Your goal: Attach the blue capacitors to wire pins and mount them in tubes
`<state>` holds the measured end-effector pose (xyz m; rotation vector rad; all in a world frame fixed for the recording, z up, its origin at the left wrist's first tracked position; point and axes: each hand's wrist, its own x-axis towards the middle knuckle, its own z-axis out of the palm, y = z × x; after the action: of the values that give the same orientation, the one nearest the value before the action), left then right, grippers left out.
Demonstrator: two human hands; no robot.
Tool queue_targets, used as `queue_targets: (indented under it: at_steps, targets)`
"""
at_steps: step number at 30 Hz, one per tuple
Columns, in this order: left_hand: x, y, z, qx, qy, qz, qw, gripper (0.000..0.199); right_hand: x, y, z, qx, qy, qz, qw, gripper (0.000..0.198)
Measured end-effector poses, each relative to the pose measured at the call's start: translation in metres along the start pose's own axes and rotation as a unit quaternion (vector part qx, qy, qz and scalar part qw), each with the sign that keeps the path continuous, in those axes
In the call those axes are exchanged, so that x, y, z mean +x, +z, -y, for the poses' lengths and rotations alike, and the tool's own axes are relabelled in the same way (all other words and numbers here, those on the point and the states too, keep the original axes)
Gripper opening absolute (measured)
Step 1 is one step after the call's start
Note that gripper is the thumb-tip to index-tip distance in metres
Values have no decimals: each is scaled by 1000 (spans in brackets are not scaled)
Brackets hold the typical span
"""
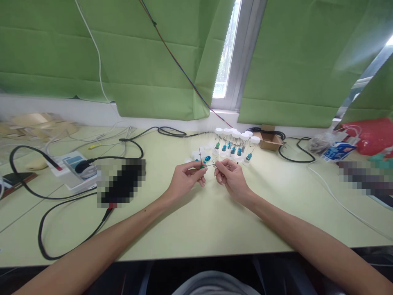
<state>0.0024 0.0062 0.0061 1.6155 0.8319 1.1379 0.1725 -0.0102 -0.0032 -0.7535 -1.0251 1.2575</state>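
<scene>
- Our left hand (pixel 186 179) pinches a green-based stem (pixel 200 159).
- Our right hand (pixel 233 180) pinches a thin tool (pixel 211 165).
- Far side: clear tubes (pixel 236 140) hold teal pieces (pixel 233 151).

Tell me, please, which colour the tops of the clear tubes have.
The tops are white, seen best in the head view.

The thin stick (pixel 200 155) is dark with a green base, the slender rod (pixel 211 164) grey. Round plastic caps (pixel 254 140) are plain white, small fittings (pixel 248 156) mostly teal-blue. The smooth surface (pixel 178 239) is pale yellow-green, the cloth blinds (pixel 301 61) plain green, the cardboard box (pixel 272 144) brown.
</scene>
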Motion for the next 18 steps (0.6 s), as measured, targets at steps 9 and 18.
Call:
queue_targets:
  at_steps: [9,18]
  targets:
    - [-1,0,7,40,41,-17,998,22,-2,2,3,3,27,-3,1000,32]
    - [0,1,3,19,36,-16,999,22,-1,2,1,14,36,-4,999,32]
